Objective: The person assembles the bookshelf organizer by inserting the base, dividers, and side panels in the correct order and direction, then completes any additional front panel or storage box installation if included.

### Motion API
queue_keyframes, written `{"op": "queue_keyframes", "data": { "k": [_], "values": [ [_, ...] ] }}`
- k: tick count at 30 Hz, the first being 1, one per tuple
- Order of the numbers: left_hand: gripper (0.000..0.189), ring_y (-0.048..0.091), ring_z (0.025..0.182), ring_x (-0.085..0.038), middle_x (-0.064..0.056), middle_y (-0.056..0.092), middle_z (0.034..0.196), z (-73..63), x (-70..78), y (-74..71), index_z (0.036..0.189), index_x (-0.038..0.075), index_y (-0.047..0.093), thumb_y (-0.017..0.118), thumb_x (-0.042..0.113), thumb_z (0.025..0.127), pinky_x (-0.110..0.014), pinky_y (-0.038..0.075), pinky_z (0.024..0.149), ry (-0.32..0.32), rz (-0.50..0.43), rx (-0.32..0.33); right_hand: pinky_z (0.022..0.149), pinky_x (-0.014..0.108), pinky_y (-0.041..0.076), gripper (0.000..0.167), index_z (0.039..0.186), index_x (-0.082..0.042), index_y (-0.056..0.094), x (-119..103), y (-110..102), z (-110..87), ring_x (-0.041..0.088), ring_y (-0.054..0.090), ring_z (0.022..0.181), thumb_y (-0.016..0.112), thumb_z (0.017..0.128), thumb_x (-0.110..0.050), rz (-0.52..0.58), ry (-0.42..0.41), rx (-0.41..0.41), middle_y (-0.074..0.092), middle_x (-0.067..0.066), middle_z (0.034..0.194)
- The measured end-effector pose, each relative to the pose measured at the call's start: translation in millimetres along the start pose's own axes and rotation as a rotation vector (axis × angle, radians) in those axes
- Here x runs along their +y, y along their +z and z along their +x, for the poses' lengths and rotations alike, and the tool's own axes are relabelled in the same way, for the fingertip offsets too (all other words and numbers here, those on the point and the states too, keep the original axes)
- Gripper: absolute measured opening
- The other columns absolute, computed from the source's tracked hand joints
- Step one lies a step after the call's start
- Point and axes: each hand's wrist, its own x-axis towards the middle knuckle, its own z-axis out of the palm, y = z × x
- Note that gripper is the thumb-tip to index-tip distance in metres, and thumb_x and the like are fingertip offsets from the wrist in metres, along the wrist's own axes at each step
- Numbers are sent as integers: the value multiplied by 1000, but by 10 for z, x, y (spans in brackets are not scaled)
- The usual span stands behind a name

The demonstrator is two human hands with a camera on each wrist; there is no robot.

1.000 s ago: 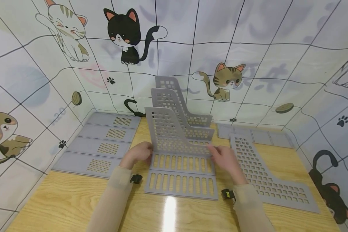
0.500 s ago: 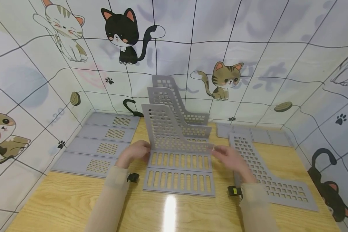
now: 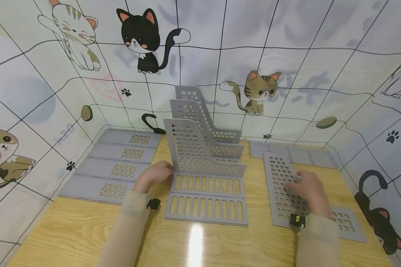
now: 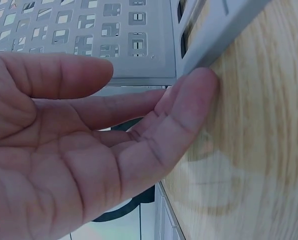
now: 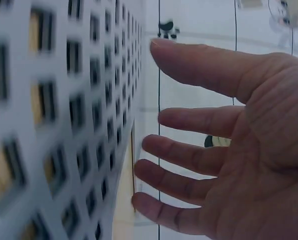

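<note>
A grey plastic file rack (image 3: pixel 207 148) stands in the head view, its L-shaped perforated dividers upright on a slotted base (image 3: pixel 205 196). My left hand (image 3: pixel 157 175) is at the rack's left side. In the left wrist view, its fingertips (image 4: pixel 196 92) touch the base's edge at the foot of the front divider, with the thumb held apart. My right hand (image 3: pixel 309 189) hovers over loose L-shaped side panels (image 3: pixel 275 193) lying stacked at the right. The right wrist view shows its fingers (image 5: pixel 184 150) spread and relaxed beside the perforated panel (image 5: pixel 64 130), holding nothing.
Flat grey panels with slanted slots (image 3: pixel 113 178) lie in a row on the left of the wooden table (image 3: pixel 120 237). Another flat grey strip (image 3: pixel 300 155) lies at the back right. A cat-printed cloth (image 3: pixel 207 63) closes off the back and sides.
My right hand has left the rack's right end and moved right, over the loose side panels. The rack shifted slightly left in view; my left hand stays at its side.
</note>
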Motion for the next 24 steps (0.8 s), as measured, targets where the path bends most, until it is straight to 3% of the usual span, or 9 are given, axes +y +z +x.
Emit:
{"op": "queue_keyframes", "data": {
  "k": [6, 11, 20, 24],
  "values": [
    [30, 71, 92, -29, -21, 70, 114, -1, -12, -6, 116, -8, 70, 53, 8, 97, -46, 58, 87, -12, 19, 0, 99, 68, 44, 91, 145, 23, 29, 190, -93, -24, 60, 48, 122, 76, 90, -33, 6, 49, -128, 38, 47, 141],
    [31, 72, 92, -28, -20, 71, 115, -11, -10, -8, 119, -8, 69, 54, 12, 101, -45, 58, 87, -15, 11, -19, 95, 67, 46, 81, 139, 24, 35, 251, -125, -50, 57, 52, 116, 75, 90, -27, 10, 59, -177, 43, 46, 137],
    [30, 66, 80, -26, -17, 67, 100, -18, 27, -8, 116, -8, 68, 51, 13, 105, -40, 57, 76, -26, 27, -23, 86, 59, 50, 70, 130, 21, 44, 263, -93, -45, 47, 58, 103, 76, 88, -24, 37, 115, -154, 53, 40, 122],
    [33, 65, 79, -25, -16, 65, 99, -25, 25, 0, 123, -11, 65, 50, 12, 105, -39, 57, 76, -29, 16, -27, 86, 58, 50, 71, 130, 23, 44, 272, -74, -13, 46, 58, 101, 77, 88, -24, 56, 140, -152, 57, 38, 116]
  ]
}}
